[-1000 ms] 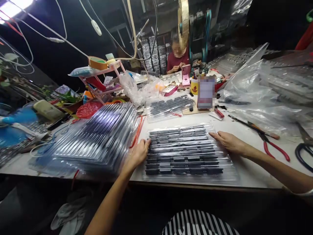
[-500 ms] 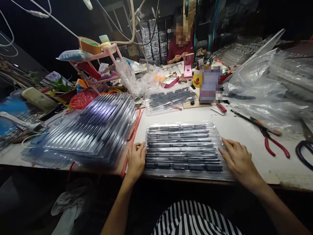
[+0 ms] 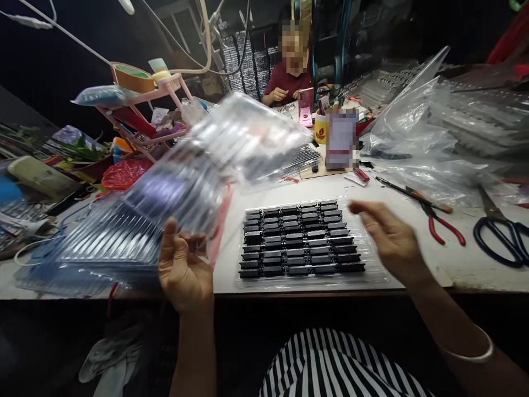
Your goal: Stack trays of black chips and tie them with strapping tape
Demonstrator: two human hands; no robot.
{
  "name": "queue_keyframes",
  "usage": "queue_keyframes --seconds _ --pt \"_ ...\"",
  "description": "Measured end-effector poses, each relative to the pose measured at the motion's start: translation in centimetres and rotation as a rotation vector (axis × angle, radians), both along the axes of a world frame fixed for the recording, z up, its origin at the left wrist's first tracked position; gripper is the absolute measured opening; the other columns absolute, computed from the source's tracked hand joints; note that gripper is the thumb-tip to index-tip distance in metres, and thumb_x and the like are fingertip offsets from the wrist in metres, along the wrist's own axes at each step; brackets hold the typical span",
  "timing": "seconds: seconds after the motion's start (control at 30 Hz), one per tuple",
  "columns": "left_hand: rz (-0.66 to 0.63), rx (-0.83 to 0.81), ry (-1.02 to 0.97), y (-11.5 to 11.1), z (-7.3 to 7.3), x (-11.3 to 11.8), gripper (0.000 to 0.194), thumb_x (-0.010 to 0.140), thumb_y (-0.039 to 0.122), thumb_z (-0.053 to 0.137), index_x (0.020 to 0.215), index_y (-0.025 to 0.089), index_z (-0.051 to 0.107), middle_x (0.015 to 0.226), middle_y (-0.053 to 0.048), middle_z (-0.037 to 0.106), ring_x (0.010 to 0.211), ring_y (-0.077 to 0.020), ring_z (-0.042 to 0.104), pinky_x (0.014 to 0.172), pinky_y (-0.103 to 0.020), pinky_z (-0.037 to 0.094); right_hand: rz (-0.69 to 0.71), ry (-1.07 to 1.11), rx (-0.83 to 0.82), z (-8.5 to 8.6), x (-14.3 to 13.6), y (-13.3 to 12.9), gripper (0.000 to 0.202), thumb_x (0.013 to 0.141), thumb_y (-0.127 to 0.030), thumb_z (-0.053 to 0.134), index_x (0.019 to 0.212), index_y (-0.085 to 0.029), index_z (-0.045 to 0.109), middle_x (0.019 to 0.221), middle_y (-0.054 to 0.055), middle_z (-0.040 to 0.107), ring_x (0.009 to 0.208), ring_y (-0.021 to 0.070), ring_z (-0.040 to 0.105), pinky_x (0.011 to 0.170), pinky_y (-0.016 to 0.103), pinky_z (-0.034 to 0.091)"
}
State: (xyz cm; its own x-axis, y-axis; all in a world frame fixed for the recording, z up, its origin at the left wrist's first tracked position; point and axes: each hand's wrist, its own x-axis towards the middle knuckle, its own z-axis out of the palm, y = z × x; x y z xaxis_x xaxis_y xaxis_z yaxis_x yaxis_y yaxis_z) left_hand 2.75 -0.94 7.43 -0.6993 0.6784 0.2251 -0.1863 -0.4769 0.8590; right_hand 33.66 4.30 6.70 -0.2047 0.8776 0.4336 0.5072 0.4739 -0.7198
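Note:
My left hand (image 3: 188,270) is closed on a clear ribbed plastic tray (image 3: 252,129), raised and tilted over the left side of the table and smeared by motion. In front of me lies a second clear tray (image 3: 374,270), with rows of small black comb-like parts (image 3: 295,240) in it. Close to that tray's right side is my right hand (image 3: 386,237), slightly blurred, its fingers stretched out and nothing visible in them. Below the raised tray sits a stack of clear trays (image 3: 99,237), partly covered by it.
Red-handled pliers (image 3: 444,231) and dark-handled scissors (image 3: 500,237) lie to the right. Plastic bags (image 3: 417,127) fill the back right. A phone (image 3: 341,140) and yellow cup (image 3: 321,127) stand behind. A pink rack (image 3: 152,102) rises at left. Another person (image 3: 289,80) sits across the table.
The clear tray that lay on top of the black parts is lifted away to the left in my left hand, exposing them. My right hand has come off the tray's edge.

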Motion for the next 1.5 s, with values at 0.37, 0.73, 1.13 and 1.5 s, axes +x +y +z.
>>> queue_keyframes --seconds 0.37,0.73,1.13,1.5 --pt "-0.067 0.013 -0.041 -0.5 1.5 -1.8 0.049 0.079 0.013 0.05 0.126 0.026 0.05 0.139 -0.003 0.041 0.127 -0.0259 0.04 0.109 -0.045 0.031 0.607 -0.783 0.017 -3.2 -10.0 2.1 0.087 0.084 -0.068 0.039 0.143 -0.007 0.023 0.149 0.017 0.011 0.138 0.0309 0.007 0.109 0.055 0.011" --pt "-0.365 -0.05 0.117 -2.1 -1.5 -1.7 0.036 0.084 0.021 0.048 0.117 0.028 0.061 0.141 -0.001 0.042 0.134 -0.0274 0.028 0.113 -0.05 0.017 0.649 -0.766 -0.027 -3.8 -10.3 1.7 0.092 0.084 -0.073 0.022 0.145 -0.005 0.014 0.15 0.016 0.001 0.138 0.0276 -0.006 0.11 0.055 0.001" --pt "-0.452 0.026 0.102 -1.0 -1.0 -1.9 0.06 0.08 0.03 0.06 0.135 0.037 0.039 0.151 0.001 0.022 0.136 -0.0268 0.023 0.109 -0.047 0.027 0.604 -0.881 -0.072 -3.3 -8.9 2.1 0.09 0.083 -0.072 0.027 0.144 -0.007 0.017 0.15 0.015 0.001 0.138 0.0265 -0.004 0.11 0.053 0.005" --pt "-0.313 -0.342 0.712 -1.5 -4.7 -2.2 0.03 0.086 0.026 0.051 0.113 0.027 0.063 0.125 -0.007 0.057 0.12 -0.0255 0.048 0.104 -0.047 0.033 0.125 -0.61 0.03 -3.7 -1.4 2.7 0.05 0.096 -0.041 0.03 0.134 -0.012 0.042 0.137 0.015 0.043 0.13 0.0226 0.034 0.107 0.048 0.027"
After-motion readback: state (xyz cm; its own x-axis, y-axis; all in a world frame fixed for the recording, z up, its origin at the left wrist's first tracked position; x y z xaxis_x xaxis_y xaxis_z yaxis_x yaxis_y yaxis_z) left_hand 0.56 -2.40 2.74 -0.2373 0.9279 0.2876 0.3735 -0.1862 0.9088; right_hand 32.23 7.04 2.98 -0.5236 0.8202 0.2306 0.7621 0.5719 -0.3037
